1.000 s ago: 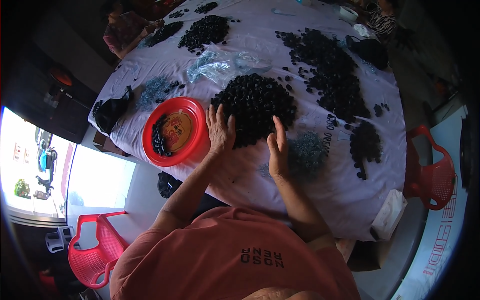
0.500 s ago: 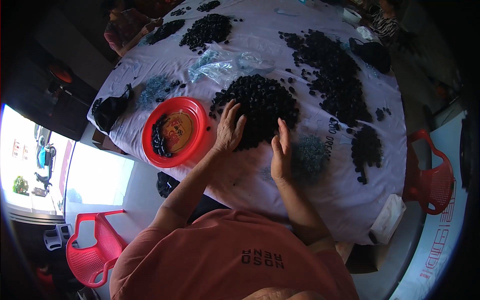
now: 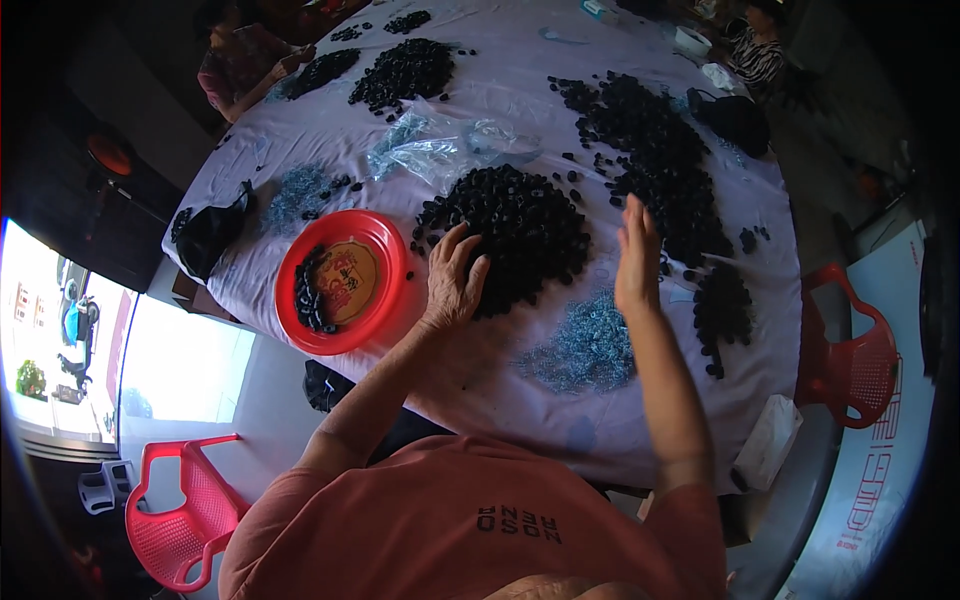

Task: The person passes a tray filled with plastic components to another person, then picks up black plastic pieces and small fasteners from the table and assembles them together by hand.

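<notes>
A heap of small black ring-like pieces (image 3: 530, 225) lies on the cloth-covered table in front of me. My left hand (image 3: 455, 280) rests against the heap's near left edge, fingers spread and apparently holding nothing. To the right of the heap, my right hand (image 3: 637, 255) is raised on edge with its fingers stretched out and nothing visible in it. Below the heap, partly behind my right forearm, is a loose pile of tiny bluish metallic pieces (image 3: 585, 345). A red plastic basin (image 3: 392, 285) stands left of my left hand, with some black pieces inside on its printed yellowish bottom.
A clear plastic bag (image 3: 440, 150) lies beyond the heap. More black pieces (image 3: 655, 150) spread along the right side. A black bag (image 3: 215, 232) sits at the left edge. People (image 3: 245, 65) are at the far sides. Red chairs (image 3: 855, 350) flank the table.
My right hand has swung right, away from the heap's near edge, uncovering more of the bluish pile. My left hand stays by the heap with its fingers more spread. The whole view has shifted slightly.
</notes>
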A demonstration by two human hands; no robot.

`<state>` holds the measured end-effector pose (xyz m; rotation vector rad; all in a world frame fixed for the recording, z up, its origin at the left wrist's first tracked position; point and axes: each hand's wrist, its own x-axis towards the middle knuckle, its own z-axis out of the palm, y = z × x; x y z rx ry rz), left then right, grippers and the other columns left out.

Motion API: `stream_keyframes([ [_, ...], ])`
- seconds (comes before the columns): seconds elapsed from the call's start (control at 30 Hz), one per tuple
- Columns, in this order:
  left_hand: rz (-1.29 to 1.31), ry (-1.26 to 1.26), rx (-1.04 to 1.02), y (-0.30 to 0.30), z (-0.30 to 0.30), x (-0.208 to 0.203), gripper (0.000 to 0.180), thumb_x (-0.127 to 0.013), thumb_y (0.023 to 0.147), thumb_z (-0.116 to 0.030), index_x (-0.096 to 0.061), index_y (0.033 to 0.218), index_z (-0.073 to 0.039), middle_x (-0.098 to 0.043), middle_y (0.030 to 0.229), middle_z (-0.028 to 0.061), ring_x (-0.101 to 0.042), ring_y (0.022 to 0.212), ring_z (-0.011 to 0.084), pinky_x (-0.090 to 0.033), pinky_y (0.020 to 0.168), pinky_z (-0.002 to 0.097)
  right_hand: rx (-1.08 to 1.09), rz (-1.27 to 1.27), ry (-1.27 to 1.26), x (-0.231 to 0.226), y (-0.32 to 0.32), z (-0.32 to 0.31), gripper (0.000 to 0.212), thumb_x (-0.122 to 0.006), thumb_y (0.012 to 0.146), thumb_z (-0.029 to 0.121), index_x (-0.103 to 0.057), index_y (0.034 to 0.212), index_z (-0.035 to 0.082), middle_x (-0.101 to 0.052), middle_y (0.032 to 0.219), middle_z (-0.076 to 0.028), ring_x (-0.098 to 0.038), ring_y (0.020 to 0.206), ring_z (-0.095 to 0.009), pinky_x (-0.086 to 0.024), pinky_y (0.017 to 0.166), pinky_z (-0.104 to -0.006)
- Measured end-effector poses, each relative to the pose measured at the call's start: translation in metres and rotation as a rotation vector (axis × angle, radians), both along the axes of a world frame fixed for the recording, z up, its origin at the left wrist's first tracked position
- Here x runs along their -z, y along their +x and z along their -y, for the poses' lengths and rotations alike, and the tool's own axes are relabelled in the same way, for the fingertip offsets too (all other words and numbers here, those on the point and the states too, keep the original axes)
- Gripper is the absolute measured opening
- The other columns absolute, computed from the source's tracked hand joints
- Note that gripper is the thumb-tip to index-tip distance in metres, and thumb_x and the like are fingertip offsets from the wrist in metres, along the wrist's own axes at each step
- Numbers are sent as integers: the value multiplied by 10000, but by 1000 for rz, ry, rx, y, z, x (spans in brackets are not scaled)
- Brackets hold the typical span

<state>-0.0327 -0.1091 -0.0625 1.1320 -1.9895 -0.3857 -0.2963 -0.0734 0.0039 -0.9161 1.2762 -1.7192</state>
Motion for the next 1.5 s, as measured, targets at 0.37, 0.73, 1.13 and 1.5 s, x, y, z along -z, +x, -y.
stream_keyframes([
  [0.37, -41, 26, 22, 2, -1, -3, 408, -504, 928, -208, -527, 1289, -18, -476, 1354, 201, -440, 1240, 388, -314, 1078, 459, 370, -1278, 54, 67, -119, 202, 576, -512, 966, 395, -481, 1308, -68, -436, 1365, -336, -415, 1282, -454, -329, 1096, -470],
  [0.73, -100, 212, 46, 5, 0, -15, 463, -421, 953, -311, -519, 1284, -1, -477, 1361, 211, -443, 1266, 382, -329, 1080, 457, 324, -1622, 348, 48, -168, 335, 599, -492, 950, 483, -471, 1396, 83, -403, 1474, -201, -333, 1372, -429, -293, 1132, -477],
  [1.13, -97, 286, 38, 5, 5, -22, 494, -449, 972, -386, -529, 1249, 15, -481, 1356, 227, -446, 1278, 388, -336, 1075, 468, 125, -1622, 699, 43, -199, 386, 633, -378, 941, 629, -323, 1500, 336, -164, 1611, -52, -128, 1471, -360, -155, 1159, -591],
  [1.5, -111, 263, 8, 5, 6, -19, 374, -595, 872, -161, -554, 1211, -10, -507, 1324, 204, -480, 1229, 383, -373, 1047, 454, 23, -1598, 688, 29, -162, 339, 602, -520, 885, 609, -518, 1382, 269, -371, 1506, -36, -324, 1377, -359, -344, 1100, -531],
])
